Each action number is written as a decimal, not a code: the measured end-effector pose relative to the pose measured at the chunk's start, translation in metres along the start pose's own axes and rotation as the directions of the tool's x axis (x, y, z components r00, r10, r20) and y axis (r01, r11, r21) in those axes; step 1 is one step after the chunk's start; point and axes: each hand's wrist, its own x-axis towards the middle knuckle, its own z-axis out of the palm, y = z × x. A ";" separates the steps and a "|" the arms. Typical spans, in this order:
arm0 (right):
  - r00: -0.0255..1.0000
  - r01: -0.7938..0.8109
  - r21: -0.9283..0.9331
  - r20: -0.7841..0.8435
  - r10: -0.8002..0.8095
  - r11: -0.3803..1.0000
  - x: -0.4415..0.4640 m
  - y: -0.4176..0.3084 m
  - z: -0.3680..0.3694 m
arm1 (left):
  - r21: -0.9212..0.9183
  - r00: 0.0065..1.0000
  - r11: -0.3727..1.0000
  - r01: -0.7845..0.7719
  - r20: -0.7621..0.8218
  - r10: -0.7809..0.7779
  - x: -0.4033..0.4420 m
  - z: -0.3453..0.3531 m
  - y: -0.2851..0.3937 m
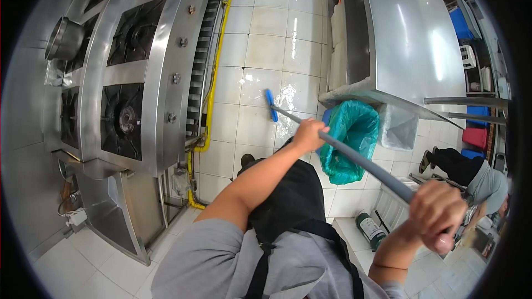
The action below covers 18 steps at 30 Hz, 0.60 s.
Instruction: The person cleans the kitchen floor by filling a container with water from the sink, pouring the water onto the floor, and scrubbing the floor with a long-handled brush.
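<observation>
A long-handled floor tool (366, 164) slants across the view, its narrow blue head (271, 105) on glossy wet square floor tiles (268, 22); whether it bears bristles or a blade is unclear. The left hand (309, 135) wraps the smooth grey tubular pole partway along, the right hand (438, 210) curls round its near end. Beside the pole sags a bin's crinkled green plastic liner (342, 170), near a brushed-steel desk (410, 27). Opposite, a steel gas range (177, 50) carries cast burner grates; a green cylinder's (370, 230) label is illegible.
</observation>
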 end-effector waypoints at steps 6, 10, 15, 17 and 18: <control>0.995 0.006 -0.278 -0.091 -0.033 0.961 0.024 -0.046 -0.060 | -0.185 0.994 0.977 -0.104 -0.063 0.094 0.098 0.065 0.056; 0.952 -0.144 -0.190 -0.293 0.084 0.971 0.036 0.013 -0.075 | -0.126 0.989 0.991 0.044 0.146 -0.026 0.088 0.058 0.002; 0.944 -0.147 0.000 -0.298 0.140 0.989 0.000 0.067 -0.088 | -0.066 0.991 0.988 0.137 0.012 -0.136 0.009 0.019 -0.063; 0.935 -0.166 0.029 -0.315 0.166 0.986 -0.016 0.078 -0.072 | 0.033 0.977 0.977 0.211 0.000 -0.212 -0.008 -0.006 -0.069; 0.935 -0.169 0.047 -0.310 0.175 0.985 -0.021 0.080 -0.068 | 0.127 0.964 0.956 0.265 -0.020 -0.264 -0.009 -0.015 -0.067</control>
